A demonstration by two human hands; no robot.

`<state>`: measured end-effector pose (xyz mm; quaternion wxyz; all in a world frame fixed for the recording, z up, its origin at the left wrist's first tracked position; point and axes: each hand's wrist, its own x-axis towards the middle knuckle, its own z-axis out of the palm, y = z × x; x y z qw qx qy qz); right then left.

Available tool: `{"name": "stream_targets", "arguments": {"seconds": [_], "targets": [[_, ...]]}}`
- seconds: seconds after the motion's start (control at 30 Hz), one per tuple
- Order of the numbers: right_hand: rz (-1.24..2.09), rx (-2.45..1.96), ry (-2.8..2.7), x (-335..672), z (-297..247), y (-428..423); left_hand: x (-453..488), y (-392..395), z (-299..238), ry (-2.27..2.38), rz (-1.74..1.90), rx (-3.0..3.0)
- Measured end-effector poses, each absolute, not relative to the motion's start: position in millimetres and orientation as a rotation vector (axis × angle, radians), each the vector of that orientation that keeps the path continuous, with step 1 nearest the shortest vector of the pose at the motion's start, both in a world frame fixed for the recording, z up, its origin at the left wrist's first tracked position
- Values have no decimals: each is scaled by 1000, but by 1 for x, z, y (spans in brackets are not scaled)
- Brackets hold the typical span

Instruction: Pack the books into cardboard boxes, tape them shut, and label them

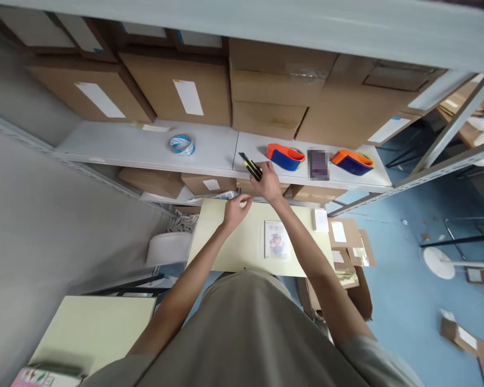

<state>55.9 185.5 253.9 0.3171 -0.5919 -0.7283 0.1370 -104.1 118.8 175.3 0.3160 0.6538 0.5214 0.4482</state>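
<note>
My right hand (268,184) is closed around a black and yellow utility knife (251,167), held at the front edge of the white shelf. The knife points up and to the left. Lower and to the left, my left hand (236,212) hovers over the pale yellow table (221,258), its fingers loosely curled and apart from the thumb, with nothing visible in them. A booklet with a cartoon figure (276,239) lies on that table, between my forearms. Just right of the knife, an orange and blue band (285,157) rests on the shelf.
On the shelf (137,145) are a roll of blue and white tape (181,144), a blurred-out dark item (319,164) and a second orange and blue band (353,162). Cardboard boxes (193,86) line its back. A white box (320,220) stands at the table's right end.
</note>
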Motion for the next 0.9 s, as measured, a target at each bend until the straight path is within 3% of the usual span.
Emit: {"name": "stream_targets", "arguments": {"seconds": [0.2,0.43,0.6,0.77,0.9], "targets": [[265,-1697,-2271,22,279,267,-110,108,230,1432,1364,1602],[188,-1560,-2202,37,251,251,-93,70,178,1511,1134,1502],[348,-1559,-2095,102,166,154,-74,32,101,1628,834,1440],[692,-2018,-1708,187,49,32,-35,2,37,1574,336,1514],[967,-2275,-1401,221,1,-21,1,-4,2,1492,182,1563]]}}
